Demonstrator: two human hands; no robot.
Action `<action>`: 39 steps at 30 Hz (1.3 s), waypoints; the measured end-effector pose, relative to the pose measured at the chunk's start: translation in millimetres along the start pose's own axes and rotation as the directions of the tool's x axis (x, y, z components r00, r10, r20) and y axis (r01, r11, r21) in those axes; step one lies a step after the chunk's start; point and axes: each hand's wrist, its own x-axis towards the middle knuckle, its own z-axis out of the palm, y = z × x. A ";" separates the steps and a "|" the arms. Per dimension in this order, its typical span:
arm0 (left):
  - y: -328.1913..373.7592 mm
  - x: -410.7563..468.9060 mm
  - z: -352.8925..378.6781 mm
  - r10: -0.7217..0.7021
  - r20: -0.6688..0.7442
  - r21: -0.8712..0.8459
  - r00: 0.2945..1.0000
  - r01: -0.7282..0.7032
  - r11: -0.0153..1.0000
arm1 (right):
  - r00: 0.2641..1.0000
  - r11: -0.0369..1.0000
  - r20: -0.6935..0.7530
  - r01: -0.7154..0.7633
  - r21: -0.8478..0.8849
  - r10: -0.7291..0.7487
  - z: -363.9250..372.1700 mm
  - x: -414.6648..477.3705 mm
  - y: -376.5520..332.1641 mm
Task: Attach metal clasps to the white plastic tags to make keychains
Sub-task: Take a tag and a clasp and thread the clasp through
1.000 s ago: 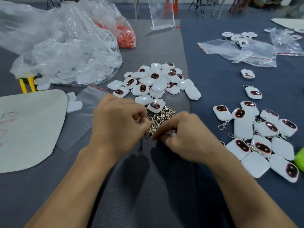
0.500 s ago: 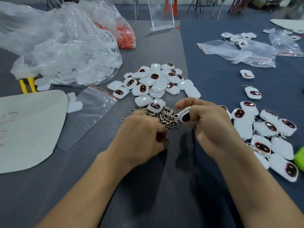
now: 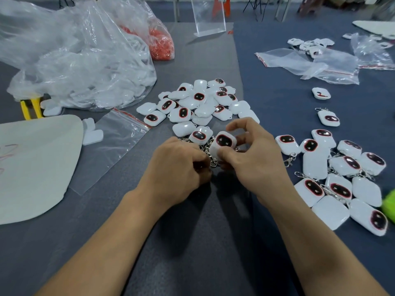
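At centre, one white plastic tag (image 3: 223,143), dark oval face with a red rim turned up, tilted, lifted just above the pile of metal clasps (image 3: 214,163). Pinched by the right hand (image 3: 254,159): thumb on the near edge, middle fingers behind, forefinger raised and bent. Left hand (image 3: 177,167) just beside it, fingers curled in, tips at a silver clasp; cannot tell whether the clasp is actually gripped, as the knuckles hide it.

Just behind the hands, a heap of loose tags (image 3: 198,103), some face up, some showing plain white backs. To the right, well apart, a cluster of finished keychains (image 3: 342,178) with clasps attached, plus a single keychain (image 3: 328,118) and a lone tag with a red mark (image 3: 321,93), unreadable.

To the left, a flat zip bag (image 3: 119,135) with a red seal strip, two white pieces (image 3: 92,133), a pale sheet (image 3: 38,163) with faint pink strokes too blurred to read, and yellow tool handles (image 3: 32,107). Behind those, a large crumpled clear bag (image 3: 74,60) of white pieces and a smaller bag of red-orange bits (image 3: 160,43).

Underneath, a grey mat (image 3: 192,242) meeting a dark blue cloth (image 3: 288,82). More clear bags (image 3: 310,63) on the blue side, a green blur (image 3: 389,201) at the right edge, a clear acrylic stand (image 3: 208,16) at the back, furniture legs beyond.
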 end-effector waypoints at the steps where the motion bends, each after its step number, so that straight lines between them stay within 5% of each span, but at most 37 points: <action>1: -0.3 0.2 0.4 0.006 0.009 -0.015 1.000 -0.006 1.000 | 1.000 1.000 0.013 0.008 -0.021 -0.007 1.5 0.2 0.4; 9: -1.6 -0.1 3.6 -0.072 0.035 -0.148 0.997 0.076 0.986 | 0.996 0.994 0.089 -0.006 -0.109 0.016 1.4 2.3 2.1; 18: -3.8 -0.9 6.8 -0.062 -0.049 -0.136 0.997 0.055 0.989 | 0.994 0.999 0.098 -0.043 -0.008 0.044 1.5 3.3 5.7; 23: -1.7 -0.6 2.8 -0.302 -0.169 -0.399 0.938 0.215 0.891 | 0.995 0.990 0.070 -0.072 0.118 0.064 0.5 4.5 5.4; 25: -4.9 -2.0 -0.5 -0.356 -0.270 -0.322 0.894 0.265 0.909 | 0.994 0.989 0.077 -0.084 0.121 0.075 -0.2 4.4 4.4; 28: -10.0 -3.9 -7.4 -0.274 -0.402 0.039 0.874 0.315 0.948 | 0.992 0.987 0.083 -0.103 0.128 0.092 -0.2 4.3 2.9; 33: -4.4 -4.0 2.4 -0.063 -0.200 0.205 0.978 0.105 0.973 | 0.996 0.996 0.067 -0.062 0.058 0.059 0.6 5.2 5.2; 39: -6.0 0.5 8.1 -0.193 -0.014 -0.036 0.981 0.192 0.981 | 0.991 0.999 0.131 -0.030 -0.013 0.031 0.6 4.1 6.1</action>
